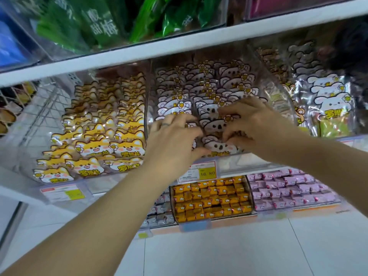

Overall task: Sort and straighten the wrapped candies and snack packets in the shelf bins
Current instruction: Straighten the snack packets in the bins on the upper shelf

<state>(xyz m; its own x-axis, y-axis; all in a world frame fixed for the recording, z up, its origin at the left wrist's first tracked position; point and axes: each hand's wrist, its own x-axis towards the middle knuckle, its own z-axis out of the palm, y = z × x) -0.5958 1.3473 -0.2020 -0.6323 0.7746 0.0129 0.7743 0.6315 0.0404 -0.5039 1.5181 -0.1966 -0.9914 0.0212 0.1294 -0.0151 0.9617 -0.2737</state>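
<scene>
Head view. The left hand and right hand reach into the middle bin, a clear plastic box tilted toward the viewer under a white shelf. In it the koala packets stand in overlapping rows. They are glossy clear film printed with white koala heads and yellow flowers. The middle row lies between the two hands.

Left hand: fingers bent over the left row, thumb against the lower edge of the front packet, gripping the row; a ring on one finger.

Right hand: fingers curled onto the middle row from the right, thumb beneath, pinching packets between them.

Left bin: yellow fox packets of the same cut-out shape. Right bin: rabbit packets in crinkled film.

Below: blocky orange candies and pink candies in foil wraps. A price tag sits just under the hands.

Above: green packets, blurred.
</scene>
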